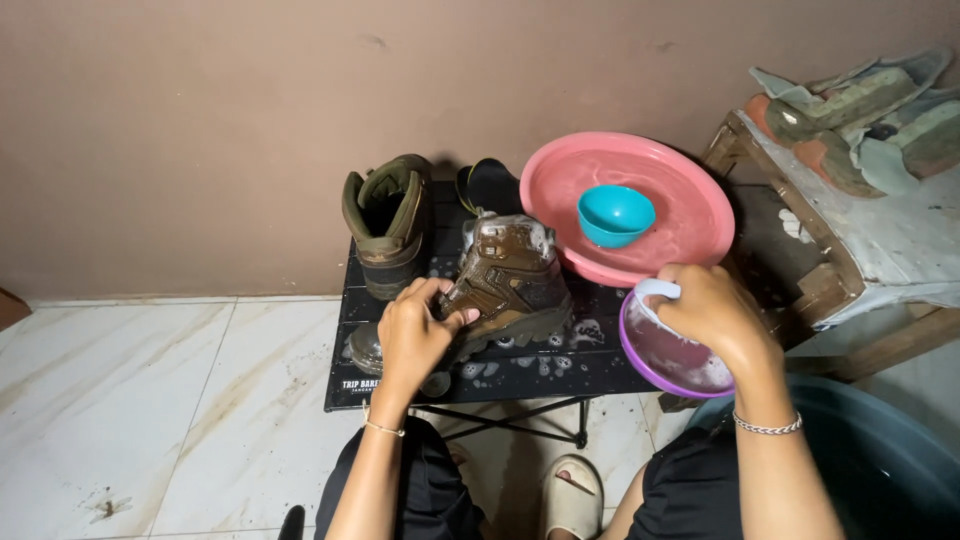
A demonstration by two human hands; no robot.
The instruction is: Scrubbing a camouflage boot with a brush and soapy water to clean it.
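Observation:
A wet, soapy brown boot [512, 275] lies on a small black folding table [540, 372]. My left hand [417, 335] grips the boot at its near side, close to the laces. My right hand [712, 312] holds a white brush over a purple bowl [665, 362] of soapy water at the table's right edge. A second olive-brown boot [388, 225] stands upright at the table's back left, untouched.
A pink basin [690, 190] with a small teal bowl [615, 214] floating in it leans at the back right. A dark tub [880, 460] of water sits at lower right. A wooden bench [870, 240] holds shoe soles. A black sandal [490, 185] lies behind the boots.

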